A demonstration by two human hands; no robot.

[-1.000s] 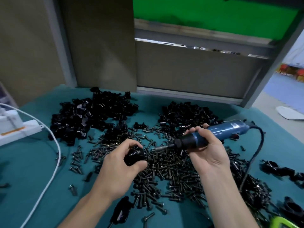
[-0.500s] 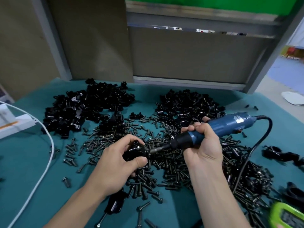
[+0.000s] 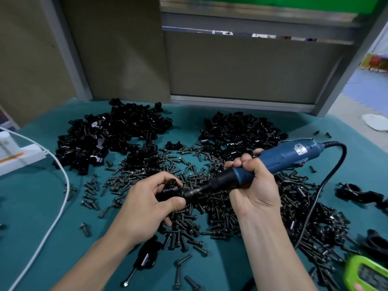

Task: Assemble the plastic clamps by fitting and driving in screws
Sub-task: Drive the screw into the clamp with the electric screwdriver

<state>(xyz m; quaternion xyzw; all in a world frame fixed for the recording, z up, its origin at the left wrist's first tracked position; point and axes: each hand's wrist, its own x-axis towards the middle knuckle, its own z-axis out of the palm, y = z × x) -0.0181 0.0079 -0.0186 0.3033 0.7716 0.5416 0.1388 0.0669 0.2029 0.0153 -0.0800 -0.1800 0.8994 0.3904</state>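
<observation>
Gripping a small black clamp (image 3: 170,191) in the left hand (image 3: 144,208), thumb and fingers curled round it, just above the screws (image 3: 220,217) heaped across the middle of the worktop (image 3: 31,206). Wrapping the right hand (image 3: 254,190) round a blue driver (image 3: 279,160), bit touching the clamp's right side. Calling, by the look of it, for lining the bit straight along the screw, bracing the clamp hard against the twist and pressing gently to avoid slipping. Showing glossy and dark, mostly hidden behind the fingers, screw seating impossible to tell.
</observation>
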